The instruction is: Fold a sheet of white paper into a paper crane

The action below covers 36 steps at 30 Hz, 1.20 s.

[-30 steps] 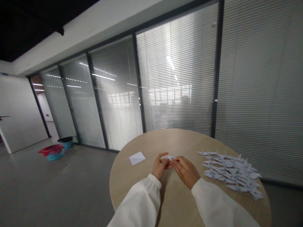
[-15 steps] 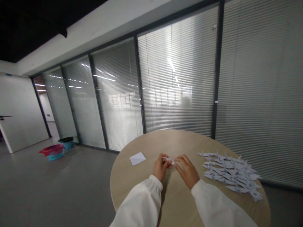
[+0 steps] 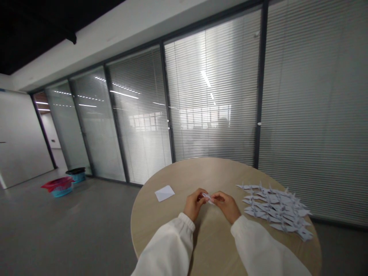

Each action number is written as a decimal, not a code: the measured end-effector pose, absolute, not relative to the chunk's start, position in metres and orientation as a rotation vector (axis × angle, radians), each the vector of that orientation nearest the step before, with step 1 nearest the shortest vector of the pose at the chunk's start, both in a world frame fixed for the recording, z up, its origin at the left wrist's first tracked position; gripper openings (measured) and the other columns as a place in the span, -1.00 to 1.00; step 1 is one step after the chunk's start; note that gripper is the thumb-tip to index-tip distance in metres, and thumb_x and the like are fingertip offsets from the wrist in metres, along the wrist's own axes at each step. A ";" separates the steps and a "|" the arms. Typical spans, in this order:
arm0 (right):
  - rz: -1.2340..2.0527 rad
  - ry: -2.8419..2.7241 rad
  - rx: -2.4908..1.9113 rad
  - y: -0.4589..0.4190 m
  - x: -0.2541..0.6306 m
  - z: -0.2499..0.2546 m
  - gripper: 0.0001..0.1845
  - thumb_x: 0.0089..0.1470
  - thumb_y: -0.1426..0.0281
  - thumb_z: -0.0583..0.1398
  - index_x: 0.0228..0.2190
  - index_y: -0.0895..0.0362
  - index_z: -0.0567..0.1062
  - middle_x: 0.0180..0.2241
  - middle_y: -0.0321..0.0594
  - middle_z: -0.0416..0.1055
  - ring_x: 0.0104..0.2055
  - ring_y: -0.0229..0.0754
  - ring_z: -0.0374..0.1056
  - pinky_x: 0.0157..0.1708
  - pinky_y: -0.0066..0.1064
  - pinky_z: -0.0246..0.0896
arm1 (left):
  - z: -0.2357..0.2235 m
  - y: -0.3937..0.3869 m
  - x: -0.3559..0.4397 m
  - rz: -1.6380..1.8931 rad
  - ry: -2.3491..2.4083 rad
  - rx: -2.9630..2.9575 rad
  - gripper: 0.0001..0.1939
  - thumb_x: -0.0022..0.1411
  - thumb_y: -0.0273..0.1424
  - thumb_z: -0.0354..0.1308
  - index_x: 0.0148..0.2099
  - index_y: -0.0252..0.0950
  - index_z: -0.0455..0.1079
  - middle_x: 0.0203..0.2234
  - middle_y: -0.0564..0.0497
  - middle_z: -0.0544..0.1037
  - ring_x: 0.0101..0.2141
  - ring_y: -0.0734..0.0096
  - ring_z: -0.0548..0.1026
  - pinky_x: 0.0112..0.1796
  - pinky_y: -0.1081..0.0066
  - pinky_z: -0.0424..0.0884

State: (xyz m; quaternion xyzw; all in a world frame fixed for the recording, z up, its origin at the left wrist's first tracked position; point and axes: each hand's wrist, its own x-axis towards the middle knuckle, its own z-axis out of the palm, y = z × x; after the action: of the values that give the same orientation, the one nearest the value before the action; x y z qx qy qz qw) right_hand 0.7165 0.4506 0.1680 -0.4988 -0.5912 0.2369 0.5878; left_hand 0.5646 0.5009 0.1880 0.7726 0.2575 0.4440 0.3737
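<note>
Between my two hands, above the middle of the table, is a small piece of folded white paper (image 3: 206,196). My left hand (image 3: 196,203) pinches it from the left with thumb and fingers. From the right, the thumb and fingertips of my right hand (image 3: 225,204) are closed on its other end. Fingers cover much of the paper, so its exact folded shape is hard to make out. A flat white sheet of paper (image 3: 165,193) lies left of my hands. To the right, many white folded paper cranes (image 3: 277,207) lie in close rows.
The round wooden table (image 3: 161,234) stands before a glass partition with blinds (image 3: 212,92). On the floor at left are a bin with a red liner (image 3: 59,187) and a bin with a black liner (image 3: 77,174), near a white door (image 3: 23,138).
My right hand has closed its fingers in on the folded paper, where before they were more stretched out. The view has turned slightly right.
</note>
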 end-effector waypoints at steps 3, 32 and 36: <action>0.546 -1.350 -1.173 0.451 0.716 0.169 -0.67 -0.16 0.12 0.20 -0.50 0.15 0.46 -0.48 -0.22 0.45 -0.38 -0.15 0.34 -0.32 -0.38 0.21 | 0.187 0.502 0.565 1.135 0.650 1.967 -0.81 0.02 -0.31 0.13 -0.31 -0.30 0.41 -0.56 0.05 0.44 -0.50 0.46 0.38 -0.43 0.52 0.27; 1.046 -1.194 -1.090 0.451 0.709 0.163 -0.63 -0.42 0.18 0.34 -0.62 0.20 0.43 -0.61 -0.23 0.46 -0.53 -0.18 0.36 -0.49 -0.38 0.20 | 0.183 0.499 0.575 1.101 0.614 1.636 -0.65 -0.17 -0.32 0.30 -0.30 -0.38 0.37 -0.61 0.05 0.46 -0.57 0.51 0.38 -0.50 0.53 0.25; 1.099 -1.172 -1.082 0.452 0.706 0.160 -0.61 -0.43 0.18 0.35 -0.59 0.23 0.46 -0.59 -0.21 0.46 -0.51 -0.17 0.38 -0.47 -0.37 0.24 | 0.182 0.499 0.575 1.100 0.648 1.586 -0.70 -0.23 -0.30 0.33 -0.47 -0.39 0.38 -0.64 0.02 0.46 -0.59 0.50 0.38 -0.52 0.52 0.27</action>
State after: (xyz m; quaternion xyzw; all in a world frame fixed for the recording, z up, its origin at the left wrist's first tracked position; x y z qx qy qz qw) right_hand 0.7063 0.4515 0.1599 -0.4605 -0.4987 0.4673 0.5664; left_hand 0.5754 0.4994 0.1817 0.6630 0.2707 0.4600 0.5250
